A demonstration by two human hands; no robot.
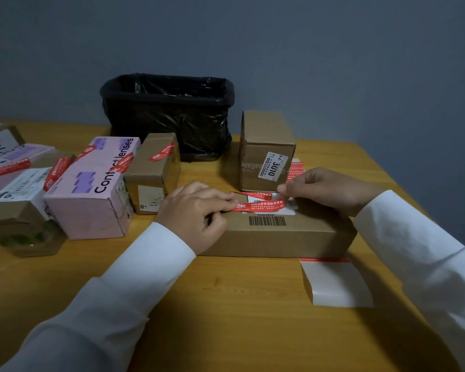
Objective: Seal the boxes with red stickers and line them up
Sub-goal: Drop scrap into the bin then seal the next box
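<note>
Flat box (279, 232) at table (226, 304) centre, sealed boxes (91, 189) left, bin (169, 116) behind, upright box (266, 151) behind right.

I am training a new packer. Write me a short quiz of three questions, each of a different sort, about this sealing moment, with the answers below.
1. True or false: both hands hold the red sticker over the flat brown box.
2. Which thing stands behind the boxes, against the wall? A) a black-lined bin B) a blue crate C) a printer
3. Fill in: the upright box with the label "3010" shows no red ______ on its visible faces.

Key
1. True: the left hand pinches one end and the right hand the other.
2. A, the black-lined bin.
3. sticker
</note>
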